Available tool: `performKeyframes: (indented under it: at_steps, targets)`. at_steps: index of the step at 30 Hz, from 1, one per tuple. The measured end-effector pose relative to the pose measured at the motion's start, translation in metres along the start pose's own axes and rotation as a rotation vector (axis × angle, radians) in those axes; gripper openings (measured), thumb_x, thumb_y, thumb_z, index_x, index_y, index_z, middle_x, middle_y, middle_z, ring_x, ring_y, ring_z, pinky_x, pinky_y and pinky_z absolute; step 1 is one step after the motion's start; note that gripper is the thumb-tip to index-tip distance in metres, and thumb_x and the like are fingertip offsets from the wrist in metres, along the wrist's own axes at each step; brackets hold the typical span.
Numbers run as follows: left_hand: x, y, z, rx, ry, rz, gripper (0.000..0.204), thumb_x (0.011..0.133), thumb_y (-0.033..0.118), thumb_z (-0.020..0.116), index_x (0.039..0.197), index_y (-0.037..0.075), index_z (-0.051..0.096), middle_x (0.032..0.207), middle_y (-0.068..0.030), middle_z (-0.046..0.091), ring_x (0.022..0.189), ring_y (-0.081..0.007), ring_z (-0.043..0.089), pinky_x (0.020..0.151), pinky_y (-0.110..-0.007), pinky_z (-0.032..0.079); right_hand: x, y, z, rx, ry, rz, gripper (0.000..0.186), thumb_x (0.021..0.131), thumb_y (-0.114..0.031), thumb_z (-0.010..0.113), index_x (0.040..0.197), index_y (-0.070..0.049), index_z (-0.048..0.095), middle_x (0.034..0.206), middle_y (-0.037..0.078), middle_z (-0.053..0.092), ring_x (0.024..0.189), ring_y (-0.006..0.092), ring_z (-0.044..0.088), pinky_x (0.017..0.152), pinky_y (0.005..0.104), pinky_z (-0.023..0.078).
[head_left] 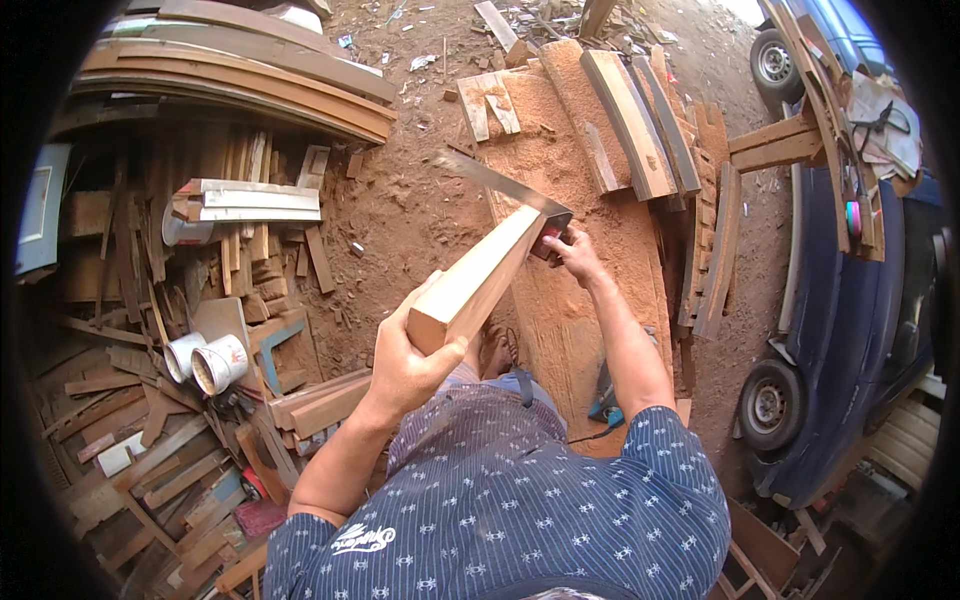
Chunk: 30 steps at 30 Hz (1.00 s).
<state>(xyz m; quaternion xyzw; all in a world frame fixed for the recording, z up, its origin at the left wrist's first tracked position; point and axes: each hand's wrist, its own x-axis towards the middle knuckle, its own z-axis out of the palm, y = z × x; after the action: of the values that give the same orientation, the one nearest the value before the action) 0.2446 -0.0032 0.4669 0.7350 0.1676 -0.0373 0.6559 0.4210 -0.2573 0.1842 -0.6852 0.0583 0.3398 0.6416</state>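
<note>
My left hand [408,358] is wrapped round the near end of a pale, squared wooden beam [482,272], which points away from me and slightly right, held up off the workbench. At its far end my right hand [576,254] grips the dark and red stock of what looks like a try square [508,186]. Its long metal blade reaches left across the beam's far end, and the blade's tip is a little blurred. The fingers under the beam are partly hidden.
A sawdust-covered board [560,330] lies beyond and below, bearing several timber offcuts [628,125]. A teal power tool [606,408] rests near my right side. Stacked planks [240,65], scrap wood and white buckets [218,365] fill the left. A blue vehicle [845,310] stands at right.
</note>
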Motion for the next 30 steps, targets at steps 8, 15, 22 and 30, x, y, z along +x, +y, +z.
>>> performKeyframes:
  at_steps: [8,15,22,30]
  targets:
    - [0.012,-0.001,-0.016,-0.016,-0.038,-0.044,0.078,0.075,0.015,0.072,0.142,-0.015,0.044,0.135,-0.0225,0.06,0.129,-0.0248,0.056,0.111,-0.039,0.041,0.057,0.026,-0.024,-0.08,0.032,0.102,0.028,0.095,-0.012,0.071,0.12,-0.002,0.065,0.091,0.007,0.071,0.068,0.0129,0.064,0.057,0.0291,0.055]
    - [0.022,-0.002,-0.025,-0.067,-0.031,-0.082,0.079,0.076,0.018,0.074,0.141,-0.015,0.045,0.135,-0.0217,0.06,0.128,-0.025,0.056,0.112,-0.039,0.04,0.069,0.019,-0.02,-0.255,-0.048,0.092,0.027,0.094,-0.011,0.07,0.118,-0.001,0.065,0.093,0.008,0.072,0.068,0.0134,0.066,0.056,0.0308,0.055]
    - [0.025,0.003,-0.02,-0.071,-0.068,-0.066,0.078,0.075,0.014,0.074,0.141,-0.015,0.044,0.135,-0.022,0.06,0.129,-0.0253,0.055,0.112,-0.038,0.039,0.072,0.012,-0.021,-0.315,-0.063,0.176,0.026,0.094,-0.015,0.071,0.114,0.001,0.065,0.091,0.009,0.072,0.066,0.0147,0.066,0.056,0.0303,0.055]
    - [0.027,0.011,-0.01,0.121,-0.144,-0.017,0.081,0.071,0.013,0.076,0.142,-0.011,0.047,0.124,-0.0261,0.066,0.117,-0.0264,0.066,0.1,-0.036,0.051,0.046,0.033,-0.027,-0.146,0.131,0.01,0.024,0.094,-0.018,0.073,0.11,-0.001,0.066,0.086,0.006,0.07,0.066,0.0125,0.064,0.055,0.0289,0.056]
